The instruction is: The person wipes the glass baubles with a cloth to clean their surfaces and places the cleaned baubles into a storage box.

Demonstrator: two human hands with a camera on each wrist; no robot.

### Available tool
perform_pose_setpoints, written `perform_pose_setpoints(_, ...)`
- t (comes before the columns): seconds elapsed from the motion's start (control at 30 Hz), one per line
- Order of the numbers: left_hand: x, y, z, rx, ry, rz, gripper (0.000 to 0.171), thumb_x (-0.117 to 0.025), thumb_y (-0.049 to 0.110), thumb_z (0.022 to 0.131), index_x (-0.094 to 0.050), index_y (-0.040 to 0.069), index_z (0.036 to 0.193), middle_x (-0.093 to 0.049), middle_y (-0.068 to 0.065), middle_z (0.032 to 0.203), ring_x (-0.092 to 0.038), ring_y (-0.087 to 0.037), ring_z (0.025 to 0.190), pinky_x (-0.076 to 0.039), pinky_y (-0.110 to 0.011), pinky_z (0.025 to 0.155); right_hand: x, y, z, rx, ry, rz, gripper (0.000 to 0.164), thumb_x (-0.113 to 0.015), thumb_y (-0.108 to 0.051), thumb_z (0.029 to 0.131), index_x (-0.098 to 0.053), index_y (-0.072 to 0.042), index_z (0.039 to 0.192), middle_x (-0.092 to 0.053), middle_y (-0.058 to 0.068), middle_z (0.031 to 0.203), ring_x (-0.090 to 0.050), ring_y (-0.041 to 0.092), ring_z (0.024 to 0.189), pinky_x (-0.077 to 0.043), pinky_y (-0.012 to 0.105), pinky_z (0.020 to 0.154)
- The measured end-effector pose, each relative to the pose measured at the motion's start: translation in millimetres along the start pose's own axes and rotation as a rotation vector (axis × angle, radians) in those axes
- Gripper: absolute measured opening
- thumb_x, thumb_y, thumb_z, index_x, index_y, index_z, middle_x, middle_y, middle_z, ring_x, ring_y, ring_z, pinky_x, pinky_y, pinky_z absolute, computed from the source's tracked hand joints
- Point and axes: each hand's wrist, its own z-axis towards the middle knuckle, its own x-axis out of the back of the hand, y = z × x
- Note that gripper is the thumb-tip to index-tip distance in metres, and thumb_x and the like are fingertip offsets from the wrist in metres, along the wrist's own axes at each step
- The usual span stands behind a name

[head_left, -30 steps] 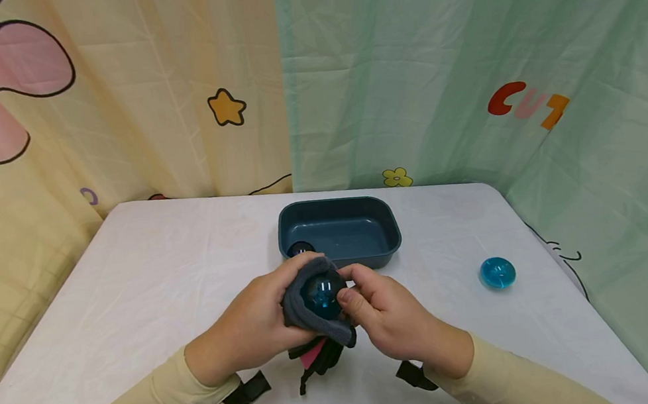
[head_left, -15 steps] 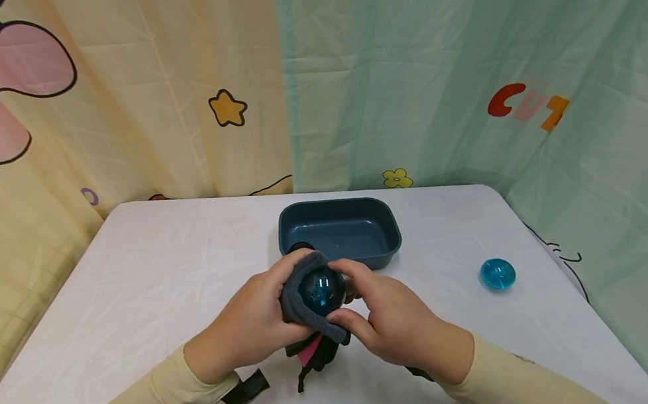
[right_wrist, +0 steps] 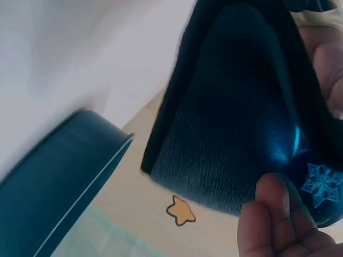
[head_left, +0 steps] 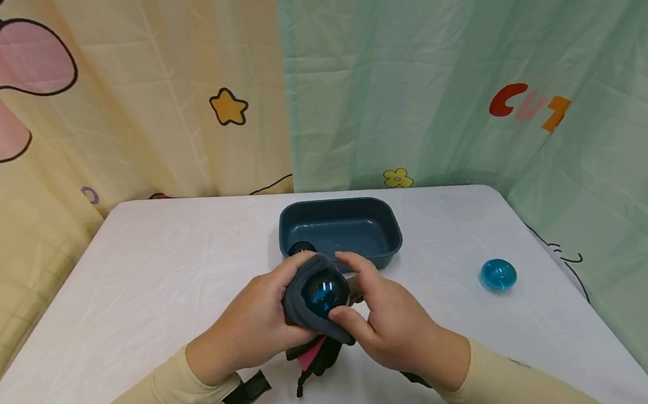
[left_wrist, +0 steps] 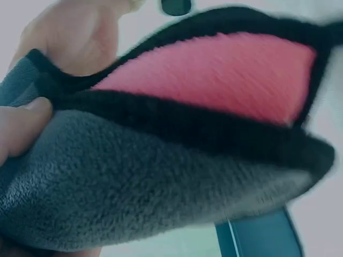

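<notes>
Over the front of the table my left hand grips a grey-blue cloth with dark edging, which cups a shiny dark blue ball. The cloth's pink reverse side shows in the left wrist view, below the ball in the head view. From the right, my right hand holds the ball, its thumb on the near side and its index finger raised at the top. In the right wrist view the fingers lie against the ball beside a snowflake pattern. Cloth hides the ball's left side.
Just behind my hands stands a dark teal rectangular bin, with another dark ball in its near left corner. A clear blue, flattened round piece lies on the white-covered table to the right. Patterned curtains hang behind.
My right fingers have shifted around the ball: the index finger now lifts off its top and the thumb sits lower. The ball has turned slightly within the cloth; the left hand keeps its hold.
</notes>
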Motion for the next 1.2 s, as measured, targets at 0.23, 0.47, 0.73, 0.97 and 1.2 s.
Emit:
perform_pose_setpoints(0.23, 2.8, -0.2, 0.4, -0.014, 0.009, -0.012, 0.073, -0.091, 0.015, 0.083, -0.051, 0.026, 0.143, -0.070, 0.009, 0.125, -0.069, -0.008, 0.104, -0.059, -0.035, 0.095, 2.5, -5.6, 2.8, 0.045, -0.009, -0.075, 0.063, -0.075, -0.024, 0.099, -0.038, -0.003, 0.146, -0.077, 0.008, 0.118, -0.074, 0.013, 0.098, -0.063, 0.035, 0.086)
perform_pose_setpoints(0.47, 2.7, 1.2, 0.9, 0.003, -0.004, 0.011, 0.074, -0.091, 0.018, 0.084, -0.051, 0.026, 0.145, -0.070, 0.008, 0.124, -0.068, -0.008, 0.104, -0.059, -0.036, 0.096, 3.8, 1.0, 5.3, -0.198, -0.110, 0.340, 0.032, -0.052, -0.016, 0.112, -0.051, 0.000, 0.139, -0.074, 0.006, 0.091, -0.063, 0.007, 0.076, -0.054, 0.025, 0.073)
perform_pose_setpoints(0.73, 3.6, -0.1, -0.4, -0.006, 0.022, -0.011, 0.080, -0.093, 0.012, 0.080, -0.050, 0.023, 0.146, -0.071, 0.007, 0.126, -0.069, -0.009, 0.106, -0.058, -0.036, 0.096, -3.1, -3.6, -0.2, 0.011, -0.004, 0.011, 0.059, -0.064, -0.019, 0.106, -0.036, 0.001, 0.154, -0.078, 0.005, 0.108, -0.073, 0.011, 0.092, -0.062, 0.033, 0.082)
perform_pose_setpoints(0.97, 5.6, 0.2, 0.4, 0.001, 0.026, -0.021, 0.078, -0.092, 0.013, 0.081, -0.050, 0.025, 0.146, -0.070, 0.008, 0.128, -0.068, -0.009, 0.107, -0.058, -0.037, 0.096, 2.4, -5.6, 1.0, 0.056, -0.004, -0.144, 0.066, -0.075, -0.021, 0.099, -0.038, -0.002, 0.150, -0.079, 0.005, 0.109, -0.076, 0.014, 0.096, -0.063, 0.034, 0.081)
perform_pose_setpoints(1.2, 3.9, 2.8, 0.7, -0.003, 0.011, -0.032, 0.075, -0.092, 0.014, 0.082, -0.051, 0.026, 0.145, -0.070, 0.008, 0.125, -0.068, -0.009, 0.105, -0.058, -0.036, 0.097, 4.7, -3.1, 2.8, -0.032, -0.052, 0.093, 0.053, -0.068, -0.016, 0.103, -0.042, 0.000, 0.146, -0.077, 0.002, 0.095, -0.067, 0.006, 0.073, -0.057, 0.027, 0.068)
